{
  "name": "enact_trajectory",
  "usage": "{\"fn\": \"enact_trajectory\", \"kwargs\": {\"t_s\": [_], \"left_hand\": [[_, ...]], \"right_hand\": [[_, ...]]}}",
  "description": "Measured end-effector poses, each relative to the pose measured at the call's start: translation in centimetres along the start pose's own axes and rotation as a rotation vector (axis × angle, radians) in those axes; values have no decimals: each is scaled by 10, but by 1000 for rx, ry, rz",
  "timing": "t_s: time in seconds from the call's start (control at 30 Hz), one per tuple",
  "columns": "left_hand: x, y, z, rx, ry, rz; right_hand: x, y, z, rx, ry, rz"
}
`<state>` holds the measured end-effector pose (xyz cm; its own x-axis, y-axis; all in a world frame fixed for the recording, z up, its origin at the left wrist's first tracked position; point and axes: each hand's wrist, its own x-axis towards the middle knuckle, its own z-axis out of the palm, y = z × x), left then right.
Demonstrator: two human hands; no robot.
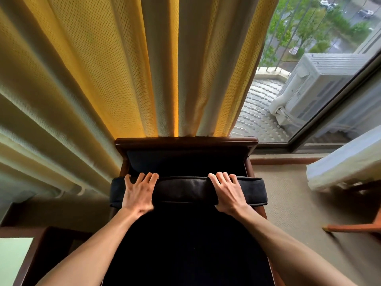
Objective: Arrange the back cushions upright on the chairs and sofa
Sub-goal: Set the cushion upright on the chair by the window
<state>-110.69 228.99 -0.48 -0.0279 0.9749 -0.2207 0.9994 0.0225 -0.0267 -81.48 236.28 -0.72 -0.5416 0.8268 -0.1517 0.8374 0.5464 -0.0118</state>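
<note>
Left hand (138, 193) and right hand (228, 191) both hold top edge of dark back cushion (185, 188), fingers curled over it; cushion stands on dark seat of wooden chair (186, 141), just before chair back, yellow curtain (107, 69) behind

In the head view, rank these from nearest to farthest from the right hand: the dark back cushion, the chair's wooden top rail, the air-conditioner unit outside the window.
1. Dark back cushion: under the right hand, which grips its top edge.
2. Wooden top rail: beyond the cushion, against the curtain.
3. Air-conditioner unit: outside the glass, far right.
</note>
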Motion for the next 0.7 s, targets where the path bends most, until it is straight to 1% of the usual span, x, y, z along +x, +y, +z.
{"fn": "enact_trajectory", "kwargs": {"t_s": [0.07, 0.23, 0.4, 0.6, 0.7], "left_hand": [[4, 0, 8, 10, -9, 5], [11, -10, 18, -34, -28, -17], [35, -17, 11, -71, -64, 17], [60, -24, 12, -86, -91, -26], [69, -24, 14, -104, -94, -37]], "right_hand": [[-2, 0, 11, 18, -4, 18], [10, 4, 24, 35, 25, -22], [19, 19, 26, 51, 53, 56], [46, 35, 24, 43, 38, 132], [60, 38, 24, 42, 24, 136]]}}
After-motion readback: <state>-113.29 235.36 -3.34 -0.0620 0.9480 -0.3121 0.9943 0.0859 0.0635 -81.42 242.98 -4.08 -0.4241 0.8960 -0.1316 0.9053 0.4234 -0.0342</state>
